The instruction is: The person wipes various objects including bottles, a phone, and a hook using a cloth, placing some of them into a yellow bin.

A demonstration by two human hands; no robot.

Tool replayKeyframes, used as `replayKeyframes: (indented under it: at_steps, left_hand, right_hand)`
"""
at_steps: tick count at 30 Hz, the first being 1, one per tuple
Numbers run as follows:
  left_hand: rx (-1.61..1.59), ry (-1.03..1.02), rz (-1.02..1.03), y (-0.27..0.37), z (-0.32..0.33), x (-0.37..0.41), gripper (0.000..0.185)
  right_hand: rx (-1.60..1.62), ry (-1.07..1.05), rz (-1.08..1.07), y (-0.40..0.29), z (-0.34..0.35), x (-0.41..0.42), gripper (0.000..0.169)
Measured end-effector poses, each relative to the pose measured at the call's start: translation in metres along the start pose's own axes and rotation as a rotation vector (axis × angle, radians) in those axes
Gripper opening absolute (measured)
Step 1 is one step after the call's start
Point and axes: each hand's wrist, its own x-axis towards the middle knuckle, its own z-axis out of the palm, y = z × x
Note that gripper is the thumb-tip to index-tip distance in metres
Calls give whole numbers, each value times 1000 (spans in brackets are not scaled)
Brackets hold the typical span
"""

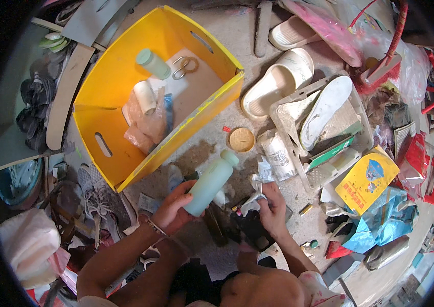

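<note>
My left hand [178, 205] grips the lower end of a pale green frosted bottle [211, 184], which is tilted with its capped end up and to the right. To its right, my right hand [272, 205] holds a crumpled white tissue or cloth [253, 201] between the fingers. Beyond the hands stands a yellow box [197, 119] with handle slots. Inside it lie a green lidded jar [153, 64], a cream cylinder [145, 98] in clear plastic, a metal hook-like piece and a brown ring [190, 65]. A round woven lid or dish [241, 139] lies on the floor outside the box.
At the right, a plastic basket [301, 169] holds a white insole [326, 111] and a green card. White slippers [278, 82] lie behind it. A yellow printed packet [366, 180] and blue wrapping [385, 218] are further right. Grey shoes [103, 195] and a blue basin [19, 184] are at left.
</note>
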Motion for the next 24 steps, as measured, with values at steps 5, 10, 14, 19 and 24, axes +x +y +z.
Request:
replayKeyframes:
  at_steps: [5,10,14,19,24]
  left_hand:
    - [-100,-45,-68,-5,-1,-1,47]
    - [-398,-76,-187,-20,-9,-4,41]
    - [-503,-93,-264,-30,-6,-8,42]
    - [-642,-290,-218,-23,4,-2,46]
    - [-688,-244,-286,-18,4,-7,45]
  right_hand:
    - [85,-118,-187,-30,19,41,41]
    - [102,-118,-178,-11,23,29,48]
    - [121,-106,-125,-9,23,17,44]
    - [98,-122,80,12,15,-2,31]
    - [282,-78,54,-26,4,17,33]
